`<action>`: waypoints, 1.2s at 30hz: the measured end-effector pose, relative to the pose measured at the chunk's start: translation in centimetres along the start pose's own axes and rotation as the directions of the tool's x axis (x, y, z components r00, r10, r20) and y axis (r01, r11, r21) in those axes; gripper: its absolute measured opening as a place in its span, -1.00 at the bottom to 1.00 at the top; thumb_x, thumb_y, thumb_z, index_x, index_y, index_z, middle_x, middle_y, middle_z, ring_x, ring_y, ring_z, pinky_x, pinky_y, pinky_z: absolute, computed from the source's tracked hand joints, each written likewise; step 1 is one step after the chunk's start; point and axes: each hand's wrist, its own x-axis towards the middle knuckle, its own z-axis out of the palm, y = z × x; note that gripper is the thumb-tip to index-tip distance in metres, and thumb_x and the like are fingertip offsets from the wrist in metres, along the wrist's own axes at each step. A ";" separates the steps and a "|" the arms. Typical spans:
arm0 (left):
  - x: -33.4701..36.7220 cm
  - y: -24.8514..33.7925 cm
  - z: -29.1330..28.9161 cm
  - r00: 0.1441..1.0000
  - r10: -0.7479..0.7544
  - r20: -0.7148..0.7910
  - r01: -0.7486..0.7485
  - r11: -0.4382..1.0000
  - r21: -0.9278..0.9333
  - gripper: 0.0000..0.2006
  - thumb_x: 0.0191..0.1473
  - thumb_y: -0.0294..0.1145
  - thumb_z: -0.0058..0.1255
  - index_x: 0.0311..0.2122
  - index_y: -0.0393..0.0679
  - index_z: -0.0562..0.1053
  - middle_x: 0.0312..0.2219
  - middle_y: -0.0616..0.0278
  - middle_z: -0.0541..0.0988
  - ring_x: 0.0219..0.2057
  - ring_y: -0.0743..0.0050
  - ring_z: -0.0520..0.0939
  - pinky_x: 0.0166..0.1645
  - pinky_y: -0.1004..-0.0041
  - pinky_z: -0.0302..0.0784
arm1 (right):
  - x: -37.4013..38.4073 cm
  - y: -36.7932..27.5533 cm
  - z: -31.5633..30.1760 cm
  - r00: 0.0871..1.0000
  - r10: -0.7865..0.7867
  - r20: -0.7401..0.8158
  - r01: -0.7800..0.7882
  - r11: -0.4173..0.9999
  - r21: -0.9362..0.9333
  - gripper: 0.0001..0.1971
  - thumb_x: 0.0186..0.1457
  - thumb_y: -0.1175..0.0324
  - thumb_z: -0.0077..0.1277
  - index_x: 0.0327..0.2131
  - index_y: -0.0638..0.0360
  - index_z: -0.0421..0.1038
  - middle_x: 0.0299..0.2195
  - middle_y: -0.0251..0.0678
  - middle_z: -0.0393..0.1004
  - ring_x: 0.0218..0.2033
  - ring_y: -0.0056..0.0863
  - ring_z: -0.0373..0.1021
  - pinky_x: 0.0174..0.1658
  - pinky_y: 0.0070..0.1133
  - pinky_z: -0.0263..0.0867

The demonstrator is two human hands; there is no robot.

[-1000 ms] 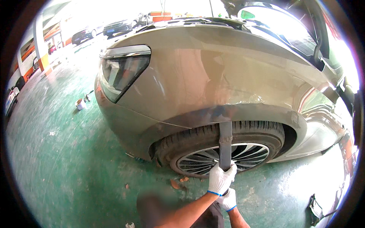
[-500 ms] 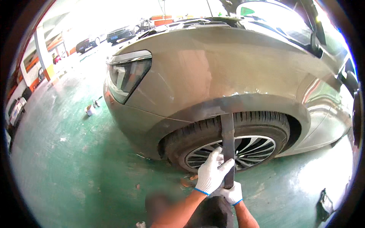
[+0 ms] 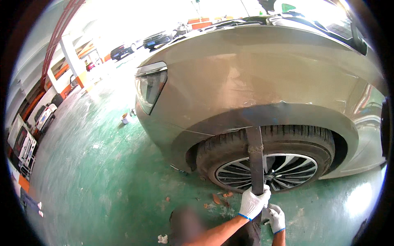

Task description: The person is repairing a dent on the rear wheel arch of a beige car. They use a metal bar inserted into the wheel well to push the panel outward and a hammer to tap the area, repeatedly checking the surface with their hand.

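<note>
A long, flat dark bar (image 3: 255, 164) stands nearly upright in front of the car's front wheel (image 3: 236, 174). Its top reaches the lip of the wheel arch (image 3: 230, 117), which has a dull, dark band along it. My left hand (image 3: 252, 203), in a white knit glove with a blue cuff, is wrapped round the bar's lower part. Just right of the bar's lower end is my right hand (image 3: 277, 217), gloved the same way. Its fingers are bent inward, and whatever they hold, if anything, is hidden. The fender (image 3: 230, 74) above is tan, with creases and scuffs.
Brown scraps (image 3: 216, 199) lie on the green floor (image 3: 102, 176) by the tyre. A small tool (image 3: 179, 169) lies near the bumper. A white can (image 3: 125, 119) stands farther left. Parked cars (image 3: 158, 39) and an orange-based pillar (image 3: 76, 65) are in the background.
My left hand has slid down the bar and closed round it. My right hand has moved off the bar's lower end to its right. The view has shifted leftward.
</note>
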 end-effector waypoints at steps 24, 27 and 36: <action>-0.7 1.8 0.5 0.999 -0.032 0.023 0.031 0.998 0.058 -0.87 0.10 -0.42 0.26 -0.25 -0.19 0.59 -0.56 0.34 0.62 -0.60 0.68 0.58 -0.51 0.54 0.47 | 2.3 25.2 -21.4 0.977 -0.021 -0.213 -0.200 0.272 -0.941 -0.62 0.17 0.18 -0.03 -0.11 0.28 0.52 -0.13 0.14 0.57 -0.04 0.13 0.48 0.01 -0.15 0.39; -0.3 0.7 0.1 0.999 -0.039 -0.015 0.040 0.994 0.106 -0.88 0.11 -0.42 0.25 -0.26 -0.19 0.59 -0.57 0.34 0.61 -0.61 0.65 0.58 -0.51 0.53 0.47 | -1.7 19.5 -15.3 0.963 0.112 -0.246 -0.259 0.643 -0.720 -0.65 0.18 0.26 -0.02 -0.04 0.25 0.48 -0.18 0.05 0.58 -0.16 -0.02 0.45 0.00 -0.26 0.37; 0.4 -3.1 2.1 0.996 0.087 0.006 -0.087 0.996 0.029 -0.89 0.14 -0.42 0.21 -0.28 -0.22 0.57 -0.62 0.30 0.60 -0.63 0.60 0.60 -0.53 0.49 0.46 | -10.3 -22.1 5.1 0.756 -0.655 0.009 0.513 0.583 -0.630 -0.65 0.32 0.30 -0.10 0.02 0.40 0.34 -0.49 -0.31 0.45 -0.56 -0.56 0.37 -0.46 -0.62 0.29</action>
